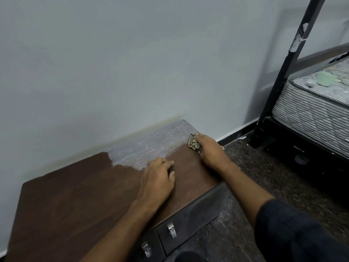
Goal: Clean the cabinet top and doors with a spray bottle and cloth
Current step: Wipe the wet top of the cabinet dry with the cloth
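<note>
The brown wooden cabinet top (79, 195) runs along the wall. A wet, foamy patch (147, 146) covers its far right part. My right hand (209, 148) grips a crumpled greenish patterned cloth (193, 143) at the cabinet's far right corner, at the edge of the wet patch. My left hand (157, 178) rests palm down on the top just in front of the wet patch, fingers loosely bent, holding nothing. Dark cabinet doors (190, 222) with two metal handles (171, 230) show below the front edge. No spray bottle is in view.
A pale wall (132, 63) stands right behind the cabinet. On the right, a black metal bed frame (277, 82) holds a striped mattress (311, 108). Speckled dark floor (264, 176) lies between cabinet and bed.
</note>
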`<state>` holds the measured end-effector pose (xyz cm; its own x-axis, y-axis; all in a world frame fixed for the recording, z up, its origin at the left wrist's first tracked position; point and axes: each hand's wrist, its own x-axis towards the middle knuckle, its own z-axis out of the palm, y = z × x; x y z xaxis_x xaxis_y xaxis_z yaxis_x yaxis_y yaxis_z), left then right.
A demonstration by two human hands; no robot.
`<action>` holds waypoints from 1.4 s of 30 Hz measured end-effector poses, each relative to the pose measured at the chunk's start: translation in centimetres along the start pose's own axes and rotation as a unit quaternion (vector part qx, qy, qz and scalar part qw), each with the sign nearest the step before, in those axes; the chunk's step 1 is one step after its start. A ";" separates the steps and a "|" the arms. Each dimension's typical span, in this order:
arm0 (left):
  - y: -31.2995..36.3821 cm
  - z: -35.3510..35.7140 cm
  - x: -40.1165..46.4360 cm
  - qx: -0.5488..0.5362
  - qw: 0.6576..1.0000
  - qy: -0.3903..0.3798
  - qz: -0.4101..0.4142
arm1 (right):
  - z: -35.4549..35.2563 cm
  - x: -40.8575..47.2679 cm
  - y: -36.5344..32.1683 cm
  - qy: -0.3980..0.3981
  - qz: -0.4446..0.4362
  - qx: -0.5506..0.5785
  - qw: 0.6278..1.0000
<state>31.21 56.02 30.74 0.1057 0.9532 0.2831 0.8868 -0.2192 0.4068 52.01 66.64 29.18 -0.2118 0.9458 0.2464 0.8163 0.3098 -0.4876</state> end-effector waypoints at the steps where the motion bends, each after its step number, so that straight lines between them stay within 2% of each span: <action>1: 0.2 0.1 0.2 0.004 1.000 -0.004 0.007 | 0.3 -0.2 -0.1 -0.001 0.000 -0.008 1.000; 7: 1.0 1.2 1.6 0.006 0.998 -0.027 0.049 | 0.5 -4.1 0.7 0.003 -0.022 0.023 0.999; 12: 1.3 1.8 3.0 0.017 0.997 -0.044 0.063 | 0.8 -1.3 1.5 0.016 -0.002 0.012 1.000; 18: 1.3 1.8 3.8 0.048 0.995 -0.072 0.057 | 0.0 2.9 1.7 0.002 0.034 0.014 0.999; 24: 2.1 2.4 3.8 0.103 0.991 -0.067 0.054 | 0.1 -2.5 1.4 -0.005 -0.004 0.002 1.000; 30: 2.2 0.9 4.3 0.059 0.992 -0.108 0.039 | 0.4 1.5 0.7 0.004 0.030 -0.010 0.999; 32: 1.6 0.2 3.5 0.011 0.997 -0.071 0.019 | 0.7 1.5 -0.4 0.003 0.040 -0.009 0.999; 35: -0.9 -1.0 1.7 -0.002 1.000 0.018 -0.007 | 1.1 -1.0 -3.4 -0.019 0.000 0.019 1.000; 39: -4.6 -2.4 -0.1 -0.003 0.997 0.050 -0.064 | 2.7 -5.1 -8.2 -0.096 -0.139 0.048 0.984; 42: -6.4 -3.7 -0.9 0.007 0.994 0.064 -0.084 | 1.9 -4.1 -8.6 -0.119 -0.151 0.050 0.980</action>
<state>23.76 55.80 31.03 -0.1014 0.9414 0.3218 0.8936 -0.0560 0.4454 44.81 60.29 30.75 -0.5648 0.8015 0.1965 0.6421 0.5764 -0.5054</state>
